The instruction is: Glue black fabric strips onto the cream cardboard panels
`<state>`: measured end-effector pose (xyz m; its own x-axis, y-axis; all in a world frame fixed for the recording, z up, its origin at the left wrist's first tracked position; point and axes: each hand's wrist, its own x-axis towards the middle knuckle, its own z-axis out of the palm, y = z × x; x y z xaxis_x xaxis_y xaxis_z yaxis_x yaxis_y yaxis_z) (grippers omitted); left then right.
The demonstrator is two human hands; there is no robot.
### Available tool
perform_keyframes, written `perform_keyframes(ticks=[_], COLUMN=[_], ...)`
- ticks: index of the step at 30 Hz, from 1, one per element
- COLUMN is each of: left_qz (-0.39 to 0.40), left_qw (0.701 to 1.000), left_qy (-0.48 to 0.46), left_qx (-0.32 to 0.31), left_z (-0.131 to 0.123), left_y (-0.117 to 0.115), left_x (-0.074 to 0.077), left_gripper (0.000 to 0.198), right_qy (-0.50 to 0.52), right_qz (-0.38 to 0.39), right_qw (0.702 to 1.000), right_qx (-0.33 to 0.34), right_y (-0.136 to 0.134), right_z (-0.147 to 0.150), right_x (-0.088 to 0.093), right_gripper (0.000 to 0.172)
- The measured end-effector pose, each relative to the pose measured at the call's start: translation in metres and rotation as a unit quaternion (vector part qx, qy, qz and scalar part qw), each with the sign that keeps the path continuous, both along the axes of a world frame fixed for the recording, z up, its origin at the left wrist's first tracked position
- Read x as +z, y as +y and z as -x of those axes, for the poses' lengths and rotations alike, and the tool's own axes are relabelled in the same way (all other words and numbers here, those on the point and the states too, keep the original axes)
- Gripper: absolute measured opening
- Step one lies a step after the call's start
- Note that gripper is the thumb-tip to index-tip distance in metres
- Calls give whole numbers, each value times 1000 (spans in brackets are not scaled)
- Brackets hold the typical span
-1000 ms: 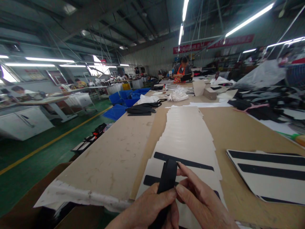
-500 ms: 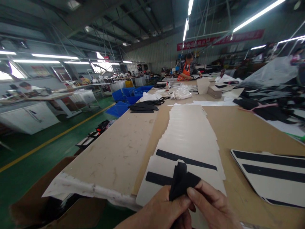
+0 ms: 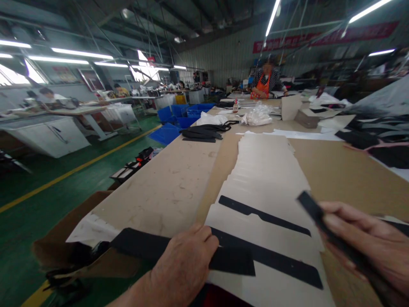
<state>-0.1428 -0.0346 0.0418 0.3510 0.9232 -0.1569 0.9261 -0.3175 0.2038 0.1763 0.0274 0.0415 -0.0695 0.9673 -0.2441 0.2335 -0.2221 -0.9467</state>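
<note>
My left hand (image 3: pixel 187 264) is closed around a wide black strip (image 3: pixel 236 261), which reaches out on both sides of the fist above the near end of the cream boards. Off to the right, my right hand (image 3: pixel 358 236) grips another narrow black strip (image 3: pixel 310 208) between thumb and fingers, its upper end blurred. Overlapping cream boards (image 3: pixel 268 170) run away from me in a long row. Across the nearest two lie flat black strips, a farther one (image 3: pixel 265 214) and a nearer one (image 3: pixel 281 258), the latter partly covered by my left hand and its strip.
Black straps (image 3: pixel 203 131) and crumpled clear plastic bags (image 3: pixel 258 116) lie farther up the table (image 3: pixel 153 200). A cardboard box (image 3: pixel 76 217) stands below its left edge. Blue bins (image 3: pixel 166 133) sit on the floor. A co-worker in an orange apron (image 3: pixel 262 87) stands at the far end.
My hands were together on bunched black strips; now they are apart, each with a strip. The right hand has moved right. The nearest board's strip shows more fully, and the view has shifted.
</note>
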Motion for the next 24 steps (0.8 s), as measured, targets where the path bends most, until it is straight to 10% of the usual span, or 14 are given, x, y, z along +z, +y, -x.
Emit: perform_keyframes(ticks=[8, 17, 24], left_qz=[-78, -159, -141], left_qw=[997, 982, 984], left_qy=[20, -94, -105], left_qx=[-16, -29, -4], left_z=[2, 17, 16], left_y=[37, 33, 32], left_x=[-53, -87, -87], left_gripper=[33, 25, 20], right_qy=[-109, -187, -246], right_qz=[-38, -96, -121], right_qw=[958, 923, 906], right_qx=[262, 321, 323], right_y=[54, 79, 77], right_z=[109, 154, 161], right_x=[-14, -52, -55], right_gripper=[21, 18, 16])
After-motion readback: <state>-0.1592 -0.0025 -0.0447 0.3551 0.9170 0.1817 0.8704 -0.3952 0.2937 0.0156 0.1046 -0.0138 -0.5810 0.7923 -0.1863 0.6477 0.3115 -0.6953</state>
